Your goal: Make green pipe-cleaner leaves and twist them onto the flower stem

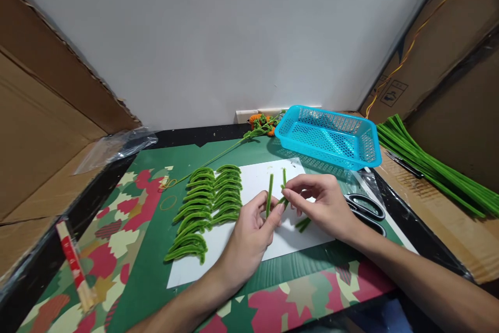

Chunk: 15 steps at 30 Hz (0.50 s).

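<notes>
The left hand (252,225) and the right hand (322,202) pinched green strips (270,192), right of the curved pieces (196,208). Light, steady pressure seemed best, so that no strip was crushed.

Bright-green fuzzy curved strips (192,240); red, cream and green camouflage-patterned sheet (268,304), near edge of black surface (179,137); turquoise perforated plastic basket (331,158), far edge.

Fuzzy stems (270,192), glossy plastic basket (325,139)
</notes>
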{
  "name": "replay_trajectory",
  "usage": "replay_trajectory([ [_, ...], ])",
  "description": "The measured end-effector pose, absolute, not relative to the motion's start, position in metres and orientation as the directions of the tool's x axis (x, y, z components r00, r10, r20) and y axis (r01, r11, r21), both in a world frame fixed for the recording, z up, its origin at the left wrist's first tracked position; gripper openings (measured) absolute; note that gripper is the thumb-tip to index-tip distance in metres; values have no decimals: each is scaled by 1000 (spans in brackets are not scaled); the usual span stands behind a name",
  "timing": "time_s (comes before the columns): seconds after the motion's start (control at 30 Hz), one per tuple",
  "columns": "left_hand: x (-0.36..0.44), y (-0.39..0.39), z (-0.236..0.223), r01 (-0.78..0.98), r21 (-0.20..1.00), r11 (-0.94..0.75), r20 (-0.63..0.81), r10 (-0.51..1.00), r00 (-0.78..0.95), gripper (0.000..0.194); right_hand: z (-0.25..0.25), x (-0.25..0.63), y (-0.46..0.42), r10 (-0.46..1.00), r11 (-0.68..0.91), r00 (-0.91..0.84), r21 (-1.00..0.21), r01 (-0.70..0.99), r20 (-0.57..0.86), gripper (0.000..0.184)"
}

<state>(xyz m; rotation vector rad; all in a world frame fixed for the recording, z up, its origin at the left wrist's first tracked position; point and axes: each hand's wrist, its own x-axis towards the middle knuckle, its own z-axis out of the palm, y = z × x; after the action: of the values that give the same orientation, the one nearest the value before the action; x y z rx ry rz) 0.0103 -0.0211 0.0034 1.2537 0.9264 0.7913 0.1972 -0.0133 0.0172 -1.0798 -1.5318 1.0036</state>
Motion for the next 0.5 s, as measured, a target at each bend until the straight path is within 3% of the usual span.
replay_trajectory([
  [0.3,8,-22,8,54,987,149,-157,877,455,35,13,195,-6,992,8,-126,-986,-168,29,36],
  [0.5,6,-16,10,4,983,184,-164,866,473,33,18,206,-4,977,133,-172,-991,18,127,29],
])
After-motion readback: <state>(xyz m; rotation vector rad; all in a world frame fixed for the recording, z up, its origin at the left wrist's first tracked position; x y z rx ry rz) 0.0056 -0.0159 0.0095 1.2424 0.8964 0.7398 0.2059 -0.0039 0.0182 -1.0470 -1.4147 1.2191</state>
